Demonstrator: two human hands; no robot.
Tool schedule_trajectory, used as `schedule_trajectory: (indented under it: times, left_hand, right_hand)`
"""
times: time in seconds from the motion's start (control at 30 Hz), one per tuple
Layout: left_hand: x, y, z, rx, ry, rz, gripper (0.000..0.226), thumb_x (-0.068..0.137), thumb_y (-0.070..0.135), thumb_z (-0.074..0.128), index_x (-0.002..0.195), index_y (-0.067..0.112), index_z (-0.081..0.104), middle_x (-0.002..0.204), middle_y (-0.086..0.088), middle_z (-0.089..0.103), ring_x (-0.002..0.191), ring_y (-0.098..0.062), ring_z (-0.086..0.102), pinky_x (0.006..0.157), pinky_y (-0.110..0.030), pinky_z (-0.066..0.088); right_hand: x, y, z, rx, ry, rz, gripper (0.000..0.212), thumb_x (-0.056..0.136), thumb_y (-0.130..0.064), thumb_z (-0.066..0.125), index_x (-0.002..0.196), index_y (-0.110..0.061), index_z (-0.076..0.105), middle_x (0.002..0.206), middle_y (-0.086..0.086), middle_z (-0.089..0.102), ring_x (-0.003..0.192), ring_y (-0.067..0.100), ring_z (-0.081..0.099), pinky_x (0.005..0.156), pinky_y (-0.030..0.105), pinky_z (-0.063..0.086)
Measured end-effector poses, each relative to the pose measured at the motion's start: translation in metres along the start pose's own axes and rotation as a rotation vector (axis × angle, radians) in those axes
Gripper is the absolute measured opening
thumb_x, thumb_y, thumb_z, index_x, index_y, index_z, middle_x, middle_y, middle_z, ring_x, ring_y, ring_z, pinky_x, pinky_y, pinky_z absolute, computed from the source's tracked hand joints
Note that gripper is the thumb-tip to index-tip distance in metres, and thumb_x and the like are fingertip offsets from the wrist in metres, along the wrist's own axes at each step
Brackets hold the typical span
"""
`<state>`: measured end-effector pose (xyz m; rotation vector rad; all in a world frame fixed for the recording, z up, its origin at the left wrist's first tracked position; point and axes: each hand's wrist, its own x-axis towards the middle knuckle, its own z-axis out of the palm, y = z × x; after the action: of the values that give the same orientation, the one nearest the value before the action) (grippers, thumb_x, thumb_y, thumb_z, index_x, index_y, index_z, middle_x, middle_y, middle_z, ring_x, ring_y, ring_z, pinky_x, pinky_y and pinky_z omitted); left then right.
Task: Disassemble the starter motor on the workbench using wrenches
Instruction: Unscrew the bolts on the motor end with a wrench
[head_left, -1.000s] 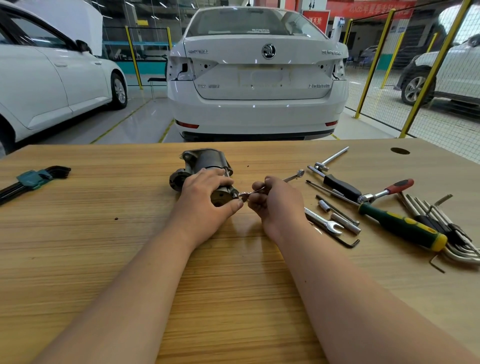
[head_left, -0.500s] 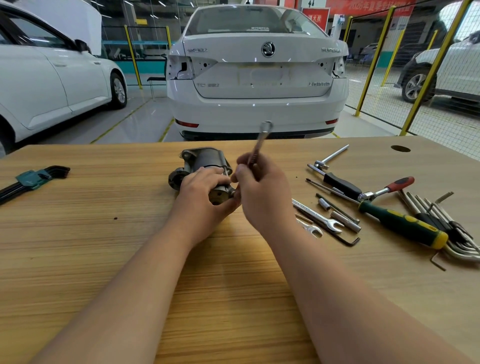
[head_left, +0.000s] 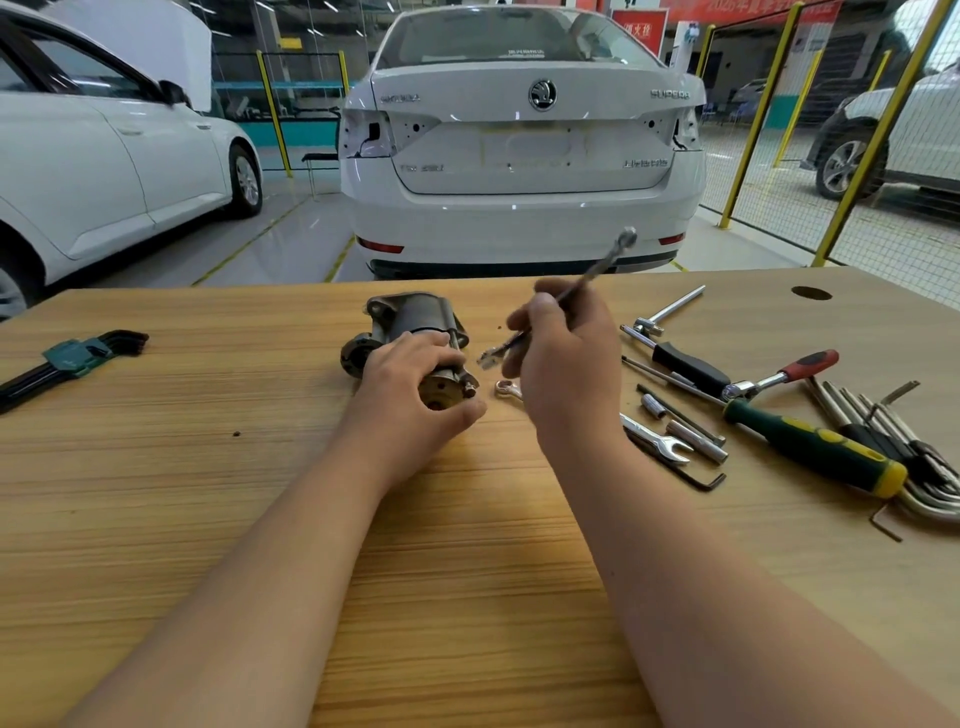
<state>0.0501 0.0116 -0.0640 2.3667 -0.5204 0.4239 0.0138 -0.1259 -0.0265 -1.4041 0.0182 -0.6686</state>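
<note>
Working on: loosening a fastener at the near end of the starter motor, which lies on the workbench, centre, far from the near edge.
Left hand: clamped over the motor's near end, pinning it to the wood.
Right hand: pinching a slim wrench mid-shaft; the open end sits just right of the motor, apparently off the bolt, the ring end tilted up and far.
Nearby: a second spanner and a screwdriver lie to the right.
Risk: a half-seated wrench could slip and round the bolt head.
Risk: the round motor may roll if the left grip eases.
Risk: a freed bolt could skitter off among the tools.
</note>
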Motion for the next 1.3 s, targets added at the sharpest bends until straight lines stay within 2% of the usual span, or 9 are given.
schedule_trajectory:
  times: [0.2,0.37,0.47,0.57,0.73,0.9,1.07,1.17,1.3]
  left_hand:
    - [0.000,-0.002,0.001,-0.022,0.001,0.012,0.056,0.070,0.046,0.073,0.121,0.037,0.053,0.138,0.020,0.037,0.133,-0.006,0.018,0.105,-0.029,0.015]
    - [0.001,-0.003,0.003,-0.035,0.032,0.037,0.050,0.071,0.044,0.072,0.117,0.035,0.057,0.134,0.019,0.041,0.132,-0.009,0.021,0.104,-0.026,0.016]
    - [0.002,-0.004,0.004,-0.018,0.040,0.043,0.047,0.073,0.043,0.072,0.117,0.034,0.057,0.133,0.019,0.042,0.131,-0.010,0.023,0.104,-0.026,0.017]
    - [0.002,-0.004,0.003,-0.016,0.041,0.046,0.046,0.074,0.042,0.071,0.117,0.034,0.057,0.133,0.019,0.042,0.132,-0.010,0.022,0.104,-0.026,0.016]
    - [0.003,-0.005,0.004,-0.001,0.040,0.052,0.047,0.076,0.045,0.069,0.119,0.034,0.056,0.135,0.018,0.041,0.131,-0.009,0.022,0.103,-0.026,0.017]
    - [0.004,-0.001,0.003,-0.025,0.020,0.042,0.047,0.075,0.052,0.060,0.118,0.034,0.056,0.134,0.017,0.043,0.131,-0.010,0.023,0.106,-0.029,0.018]
    - [0.001,0.000,0.003,0.241,-0.040,0.163,0.034,0.084,0.012,0.043,0.111,-0.003,0.057,0.103,-0.017,0.056,0.107,-0.031,0.050,0.090,-0.024,0.029]
    - [0.000,0.003,0.001,0.163,-0.003,0.123,0.035,0.082,0.022,0.040,0.109,0.009,0.058,0.093,0.002,0.046,0.105,-0.026,0.050,0.082,-0.020,0.034]
    - [0.002,0.002,-0.001,-0.062,-0.035,0.009,0.045,0.072,0.049,0.059,0.115,0.034,0.056,0.128,0.014,0.047,0.130,-0.016,0.029,0.107,-0.042,0.028]
  right_hand:
    - [0.008,0.022,-0.005,0.231,0.054,0.562,0.010,0.096,-0.011,0.046,0.097,-0.018,0.053,0.074,0.008,0.063,0.042,0.012,0.052,0.046,0.026,0.048]
    - [0.009,0.026,-0.001,0.432,0.148,0.744,0.009,0.096,-0.009,0.045,0.098,-0.011,0.054,0.065,0.009,0.059,0.037,0.014,0.048,0.045,0.025,0.049]
    - [0.007,0.028,0.001,0.422,0.182,0.810,0.018,0.095,-0.007,0.043,0.081,-0.005,0.055,0.050,0.006,0.057,0.032,0.013,0.049,0.046,0.026,0.050]
    - [0.006,0.028,0.004,0.428,0.192,0.797,0.015,0.095,-0.007,0.043,0.086,-0.005,0.055,0.061,0.007,0.057,0.032,0.011,0.050,0.045,0.026,0.050]
    - [0.001,0.026,0.005,0.295,0.114,0.565,0.008,0.097,-0.015,0.046,0.095,-0.020,0.052,0.077,0.006,0.063,0.044,0.010,0.057,0.049,0.027,0.052]
    - [-0.010,0.014,0.006,-0.330,-0.148,-0.070,0.012,0.095,-0.021,0.053,0.091,-0.032,0.052,0.081,-0.011,0.062,0.069,0.003,0.060,0.061,0.026,0.052]
    - [-0.026,0.009,0.015,-0.796,-0.540,-0.621,0.019,0.089,-0.017,0.059,0.106,-0.020,0.068,0.104,-0.004,0.067,0.088,0.020,0.062,0.069,0.039,0.052]
    - [-0.023,0.004,0.014,-0.695,-0.464,-0.661,0.021,0.089,-0.016,0.059,0.107,-0.016,0.069,0.102,-0.001,0.069,0.086,0.020,0.062,0.069,0.036,0.051]
    - [-0.013,-0.002,0.006,-0.348,-0.142,-0.428,0.011,0.091,-0.013,0.056,0.098,-0.015,0.063,0.080,-0.005,0.065,0.070,0.012,0.060,0.062,0.030,0.049]
